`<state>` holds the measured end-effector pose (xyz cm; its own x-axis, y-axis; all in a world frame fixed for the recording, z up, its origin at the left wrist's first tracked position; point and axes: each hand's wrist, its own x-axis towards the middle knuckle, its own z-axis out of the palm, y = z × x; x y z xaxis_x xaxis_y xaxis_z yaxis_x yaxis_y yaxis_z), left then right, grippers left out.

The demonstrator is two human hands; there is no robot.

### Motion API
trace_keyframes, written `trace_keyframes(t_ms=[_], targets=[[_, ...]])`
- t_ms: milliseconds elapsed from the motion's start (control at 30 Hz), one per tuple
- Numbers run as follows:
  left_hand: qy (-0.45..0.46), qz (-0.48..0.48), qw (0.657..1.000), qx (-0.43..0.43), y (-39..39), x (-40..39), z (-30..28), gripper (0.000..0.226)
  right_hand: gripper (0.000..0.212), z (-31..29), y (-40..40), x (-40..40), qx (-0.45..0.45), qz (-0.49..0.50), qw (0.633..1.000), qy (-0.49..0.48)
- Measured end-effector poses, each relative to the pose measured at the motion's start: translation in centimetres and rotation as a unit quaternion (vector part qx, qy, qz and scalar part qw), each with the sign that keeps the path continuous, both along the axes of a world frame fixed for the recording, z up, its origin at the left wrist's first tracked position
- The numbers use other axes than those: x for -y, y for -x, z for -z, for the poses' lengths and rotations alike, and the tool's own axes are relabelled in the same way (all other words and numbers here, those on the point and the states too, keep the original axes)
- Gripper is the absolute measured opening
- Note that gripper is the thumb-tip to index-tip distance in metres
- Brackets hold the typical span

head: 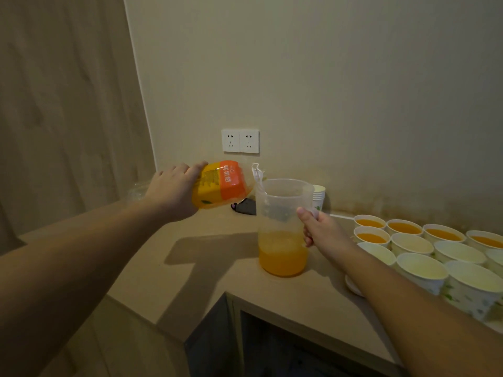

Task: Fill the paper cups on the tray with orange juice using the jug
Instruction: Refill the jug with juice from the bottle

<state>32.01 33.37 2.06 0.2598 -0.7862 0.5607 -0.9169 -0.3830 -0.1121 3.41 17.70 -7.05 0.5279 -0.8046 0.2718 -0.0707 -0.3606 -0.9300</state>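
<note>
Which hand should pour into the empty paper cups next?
Right. The right hand already grips the handle of the clear plastic jug, partly full of juice, and the white paper cups sit on its side. The left hand is busy holding the tilted orange juice bottle.

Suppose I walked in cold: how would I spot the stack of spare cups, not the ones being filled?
Start at the double wall socket and drop down to the counter. Just right of the clear plastic jug, which the right hand grips by the handle, a stack of paper cups stands against the wall. Unlike the cups spread out to the right, these are nested in one tall pile.
</note>
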Motion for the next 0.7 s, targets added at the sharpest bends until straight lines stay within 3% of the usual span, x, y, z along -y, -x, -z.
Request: trace_keyframes(t_ms=[167,367,567,700], targets=[[0.057,0.007,0.983,-0.177,0.3,0.4,2.0,0.108,0.039,-0.4,0.3,-0.4,-0.018,0.001,1.0,0.014],[0.173,0.047,0.896,-0.407,-0.2,1.3,5.1,0.106,0.039,-0.5,0.3,-0.1,-0.017,0.012,0.999,0.026],[0.252,0.075,0.81,-0.524,0.1,2.7,7.2,0.105,0.039,-0.1,0.0,1.0,-0.007,0.009,1.0,0.016],[0.27,0.094,0.787,-0.546,1.2,3.6,7.8,0.105,0.04,0.1,-0.1,1.6,-0.005,0.011,1.0,0.01]])
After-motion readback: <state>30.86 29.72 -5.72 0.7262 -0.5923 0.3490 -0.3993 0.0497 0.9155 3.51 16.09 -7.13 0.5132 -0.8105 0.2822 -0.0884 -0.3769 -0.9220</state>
